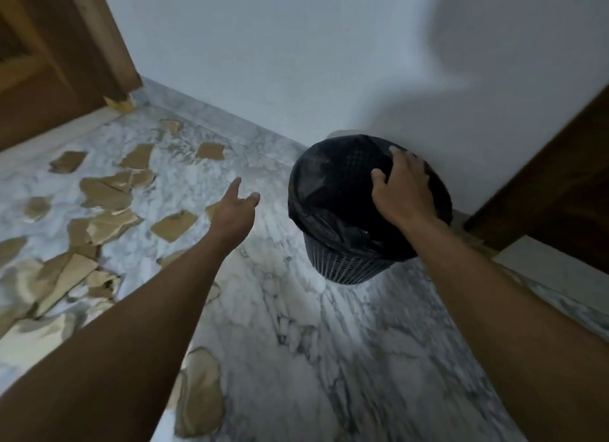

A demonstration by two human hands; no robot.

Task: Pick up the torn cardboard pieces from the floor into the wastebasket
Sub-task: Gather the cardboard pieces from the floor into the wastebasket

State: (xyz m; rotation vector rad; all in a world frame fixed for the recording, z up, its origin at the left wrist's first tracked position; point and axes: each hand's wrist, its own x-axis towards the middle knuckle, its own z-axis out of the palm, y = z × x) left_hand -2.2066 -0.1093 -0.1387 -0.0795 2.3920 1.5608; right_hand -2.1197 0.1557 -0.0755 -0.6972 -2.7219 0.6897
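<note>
A dark mesh wastebasket lined with a black plastic bag stands on the marble floor against the white wall. My right hand lies over its far right rim, fingers curled onto the bag there. My left hand reaches out above the floor to the left of the basket, fingers loose, holding nothing. Several torn brown cardboard pieces lie scattered over the floor on the left, one piece just left of my left wrist, another close by at the bottom.
A wooden door stands at the back left, with cardboard scraps at its foot. Dark wooden furniture or a door frame is at the right, close behind the basket. White wall runs along the back.
</note>
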